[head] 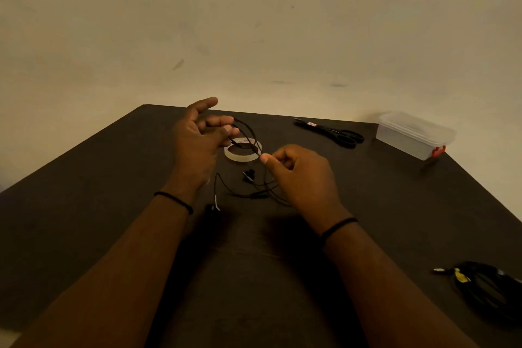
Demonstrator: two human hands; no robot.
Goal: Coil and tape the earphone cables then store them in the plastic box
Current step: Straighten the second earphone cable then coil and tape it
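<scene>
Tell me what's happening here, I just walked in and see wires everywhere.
A person is winding a black earphone cable into loops. The left hand holds the loops on its fingers; the right hand pinches the strand. The rest trails on the table. Tape roll, scissors and plastic box lie untouched.

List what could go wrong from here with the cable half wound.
1. The earphone cable sits in loose loops over the left hand fingers; they may slip off before taping.
2. The slack on the table below the right hand crosses itself and may knot as it is drawn up.
3. The tape roll lies under the loops; both hands are occupied.
</scene>
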